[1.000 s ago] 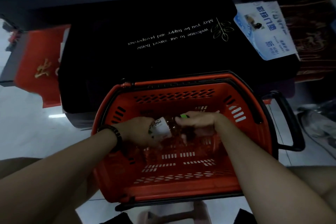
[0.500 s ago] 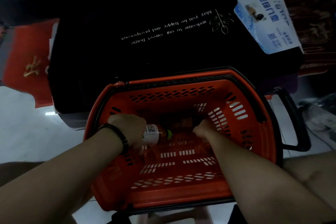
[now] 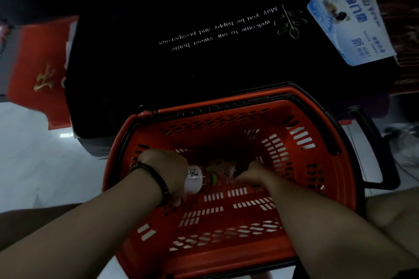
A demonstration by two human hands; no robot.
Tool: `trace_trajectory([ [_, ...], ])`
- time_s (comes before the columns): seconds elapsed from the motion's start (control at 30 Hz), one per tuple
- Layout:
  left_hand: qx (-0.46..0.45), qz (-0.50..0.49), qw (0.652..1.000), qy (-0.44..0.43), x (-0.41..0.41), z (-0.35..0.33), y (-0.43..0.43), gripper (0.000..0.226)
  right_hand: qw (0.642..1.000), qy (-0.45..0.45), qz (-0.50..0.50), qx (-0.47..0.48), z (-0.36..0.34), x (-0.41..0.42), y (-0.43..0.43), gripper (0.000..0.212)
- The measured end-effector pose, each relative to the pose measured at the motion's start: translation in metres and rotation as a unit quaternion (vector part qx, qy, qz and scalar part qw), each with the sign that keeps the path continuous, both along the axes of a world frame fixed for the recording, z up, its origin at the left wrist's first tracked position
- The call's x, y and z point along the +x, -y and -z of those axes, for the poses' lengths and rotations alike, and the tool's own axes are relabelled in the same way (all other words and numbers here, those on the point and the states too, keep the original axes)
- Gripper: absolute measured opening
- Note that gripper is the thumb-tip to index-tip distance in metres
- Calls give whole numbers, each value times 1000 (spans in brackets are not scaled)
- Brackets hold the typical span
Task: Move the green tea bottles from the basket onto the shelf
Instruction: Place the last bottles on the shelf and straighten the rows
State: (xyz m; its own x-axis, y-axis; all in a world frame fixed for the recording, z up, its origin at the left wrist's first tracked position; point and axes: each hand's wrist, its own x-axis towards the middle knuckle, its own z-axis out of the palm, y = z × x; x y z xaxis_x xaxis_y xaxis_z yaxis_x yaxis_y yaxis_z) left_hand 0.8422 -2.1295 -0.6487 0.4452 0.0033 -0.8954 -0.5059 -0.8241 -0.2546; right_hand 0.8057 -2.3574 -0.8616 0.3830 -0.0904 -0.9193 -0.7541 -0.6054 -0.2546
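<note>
An orange plastic basket (image 3: pixel 301 138) with a black handle stands on the floor below me. Both my arms reach into it. My left hand (image 3: pixel 165 170), with a dark bead bracelet on the wrist, grips a green tea bottle (image 3: pixel 197 179) with a white label and green cap, lying on its side. My right hand (image 3: pixel 251 175) is down on a second bottle (image 3: pixel 223 169) lying just behind the first, fingers curled around it. The shelf is only a dark edge at the top of the view.
A black doormat stack (image 3: pixel 204 63) with gold lettering lies right behind the basket. A red mat (image 3: pixel 43 70) sits at the left and a blue-white printed card (image 3: pixel 349 22) at the upper right. Pale tiled floor (image 3: pixel 45 165) shows at the left.
My hands have sunk deeper into the basket and moved apart. The left hand kept the first bottle and laid it sideways; the right hand went to a second bottle.
</note>
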Motion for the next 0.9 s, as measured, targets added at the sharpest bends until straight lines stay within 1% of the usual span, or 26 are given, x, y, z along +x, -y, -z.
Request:
trace_trajectory([
  [0.07, -13, -6, 1000, -4, 1, -4, 0, 86, 999, 12, 22, 32, -4, -1, -1, 109],
  [0.13, -23, -12, 1000, -6, 3, -9, -1, 83, 999, 36, 18, 25, -9, -1, -3, 114],
  [0.17, -24, -15, 1000, -7, 5, -12, -1, 83, 998, 53, 8, 12, -13, 0, -4, 112],
  [0.2, -23, -15, 1000, -5, 7, -17, -2, 84, 997, 74, -10, -6, -19, 1, -5, 104],
  [0.23, -25, -13, 1000, -1, 10, -21, -2, 85, 994, 99, -34, -25, -27, 4, -8, 92],
  [0.3, -32, -8, 999, 14, 17, -32, -2, 80, 982, 161, -86, -49, -44, 11, -11, 60],
  [0.37, -42, -8, 999, 33, 23, -46, -2, 76, 965, 218, -138, -48, -66, 21, -11, 26],
  [0.4, -52, -8, 997, 52, 25, -53, -3, 77, 955, 237, -172, -47, -80, 24, -10, 19],
  [0.43, -67, -7, 995, 79, 26, -62, -2, 78, 945, 250, -206, -48, -96, 27, -6, 19],
  [0.5, -91, -5, 988, 128, 27, -77, -1, 82, 924, 284, -253, -48, -130, 33, 3, 32],
  [0.57, -125, -12, 978, 168, 26, -93, 0, 78, 904, 326, -276, -35, -168, 35, 12, 32],
  [0.67, -211, -54, 955, 203, 25, -112, -1, 71, 890, 374, -260, 12, -222, 33, 27, 25],
  [0.73, -272, -92, 935, 206, 23, -123, -4, 67, 891, 394, -216, 61, -262, 29, 36, 33],
  [0.8, -344, -149, 902, 214, 20, -133, -7, 62, 891, 409, -165, 105, -300, 26, 45, 39],
  [0.83, -388, -187, 877, 215, 17, -138, -9, 59, 886, 422, -140, 130, -315, 24, 50, 40],
  [0.9, -473, -258, 814, 218, 14, -152, -12, 53, 863, 465, -86, 176, -342, 24, 56, 42],
])
